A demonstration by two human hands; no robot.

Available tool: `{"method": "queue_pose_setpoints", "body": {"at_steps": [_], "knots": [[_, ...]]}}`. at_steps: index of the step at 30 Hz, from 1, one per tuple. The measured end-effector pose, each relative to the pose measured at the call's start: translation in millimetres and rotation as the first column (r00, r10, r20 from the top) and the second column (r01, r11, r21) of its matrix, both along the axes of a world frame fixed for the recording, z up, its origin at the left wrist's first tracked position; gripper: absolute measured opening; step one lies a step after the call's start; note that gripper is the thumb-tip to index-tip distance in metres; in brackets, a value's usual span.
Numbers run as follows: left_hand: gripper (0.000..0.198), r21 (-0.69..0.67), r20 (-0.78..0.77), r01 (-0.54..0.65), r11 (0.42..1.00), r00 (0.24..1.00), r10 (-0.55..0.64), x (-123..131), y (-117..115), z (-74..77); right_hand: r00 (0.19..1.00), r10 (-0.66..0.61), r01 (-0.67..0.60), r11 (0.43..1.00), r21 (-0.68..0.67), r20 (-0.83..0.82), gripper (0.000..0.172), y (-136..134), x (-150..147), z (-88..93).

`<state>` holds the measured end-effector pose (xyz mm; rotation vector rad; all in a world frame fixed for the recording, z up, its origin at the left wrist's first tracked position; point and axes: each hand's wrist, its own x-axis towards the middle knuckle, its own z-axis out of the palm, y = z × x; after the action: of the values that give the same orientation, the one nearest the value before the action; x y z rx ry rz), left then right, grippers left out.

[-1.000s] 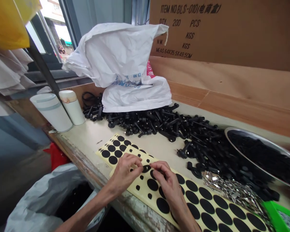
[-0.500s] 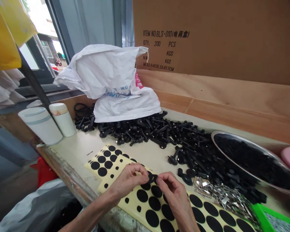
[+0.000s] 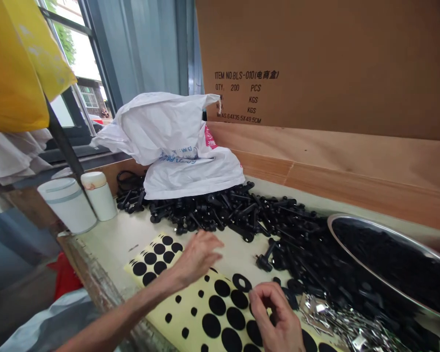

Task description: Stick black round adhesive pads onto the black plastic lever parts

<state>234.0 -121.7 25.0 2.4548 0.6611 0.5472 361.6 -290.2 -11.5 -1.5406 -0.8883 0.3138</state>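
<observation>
Our left hand (image 3: 196, 256) is open, with its fingers spread above the yellow sheet (image 3: 179, 315) of black dots. Our right hand (image 3: 276, 315) is curled shut, but we cannot tell if it holds anything. A black ring (image 3: 242, 282) lies just past it.

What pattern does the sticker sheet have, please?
The sticker sheet is pale yellow with black dots; head view.

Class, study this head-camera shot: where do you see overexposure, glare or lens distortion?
In the head view, the window is blown out white, the steel bowl's rim glints, and wide-angle distortion bends the bench edge.
</observation>
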Motion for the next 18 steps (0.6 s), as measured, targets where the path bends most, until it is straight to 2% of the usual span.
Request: {"method": "queue_pose_setpoints", "body": {"at_steps": [1, 3, 6, 9, 12, 15, 16, 17, 18], "knots": [[0.021, 0.129, -0.034, -0.042, 0.991, 0.998, 0.047, 2.7, 11.3, -0.6, 1.000, -0.022, 0.022, 1.000, 0.013, -0.013, 0.022, -0.1, 1.4, -0.2], [0.026, 0.246, -0.058, -0.090, 0.965, 0.993, 0.107, 7.0, 34.1, -3.1, 0.996, -0.047, 0.050, 0.998, 0.034, -0.072, 0.023, -0.3, 4.4, -1.4], [0.031, 0.246, -0.028, -0.135, 0.960, 0.989, 0.146, 7.7, 62.5, -8.7, 0.977, -0.064, 0.072, 0.997, 0.034, -0.202, 0.028, -0.2, 7.4, -4.6], [0.029, 0.190, 0.036, -0.169, 0.967, 0.986, 0.165, 2.9, 74.6, -10.2, 0.949, -0.087, 0.100, 0.995, 0.028, -0.304, 0.031, 1.7, 8.0, -8.8], [0.021, 0.045, 0.123, -0.139, 0.989, 0.983, 0.132, 1.1, 62.3, -5.6, 0.935, -0.083, 0.112, 0.992, 0.064, -0.344, 0.044, 5.2, 7.1, -11.5], [0.020, -0.149, 0.178, -0.016, 0.989, 0.983, 0.042, 7.4, 27.7, -3.3, 0.945, 0.015, 0.024, 0.993, 0.115, -0.326, 0.061, 7.7, 4.8, -11.5], [0.021, -0.265, 0.217, 0.056, 0.963, 0.976, 0.004, 10.7, 13.7, -4.2, 0.943, 0.072, -0.031, 0.991, 0.129, -0.324, 0.066, 7.8, 4.0, -11.2], [0.022, -0.416, 0.287, 0.139, 0.899, 0.958, -0.016, 14.2, -0.3, -6.0, 0.935, 0.130, -0.088, 0.986, 0.141, -0.330, 0.069, 7.5, 3.1, -11.1], [0.021, -0.576, 0.374, 0.229, 0.784, 0.927, 0.004, 17.5, -13.8, -8.4, 0.922, 0.185, -0.141, 0.979, 0.149, -0.341, 0.071, 6.9, 2.5, -11.0]]}}
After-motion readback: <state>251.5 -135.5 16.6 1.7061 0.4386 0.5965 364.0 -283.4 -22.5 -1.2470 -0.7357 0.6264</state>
